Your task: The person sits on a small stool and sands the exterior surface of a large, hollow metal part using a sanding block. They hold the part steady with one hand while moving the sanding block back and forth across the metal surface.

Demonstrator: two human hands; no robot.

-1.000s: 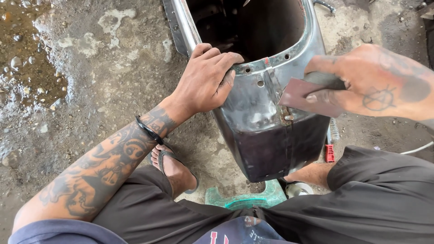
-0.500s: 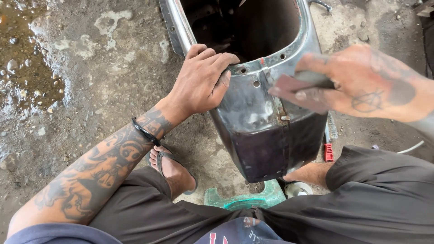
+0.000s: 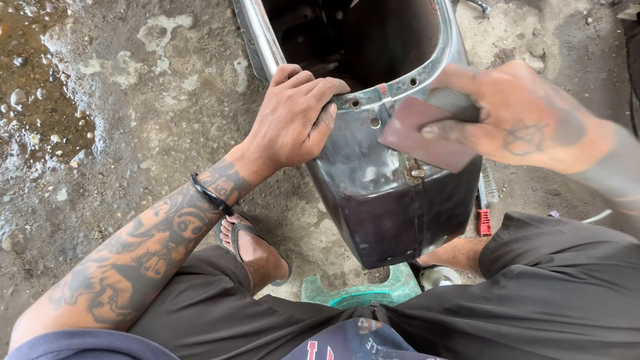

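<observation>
A dark metal vehicle body panel [image 3: 387, 200] with a hollow open top stands on end between my knees. My left hand [image 3: 293, 120] clamps over its upper left rim, fingers curled across the edge. My right hand [image 3: 520, 117] presses a reddish-brown sheet of sandpaper [image 3: 427, 137] flat against the panel's upper right face, just below the rim with its small holes. The sandpaper is slightly blurred.
Rough wet concrete floor [image 3: 133, 100] with a puddle at far left. My sandalled foot [image 3: 253, 250] rests left of the panel. A green plastic stool [image 3: 363, 293] sits under me. A small red-handled tool [image 3: 485, 217] lies right of the panel.
My right hand has slid the sandpaper up and to the left along the panel's face. My left hand keeps its hold on the rim.
</observation>
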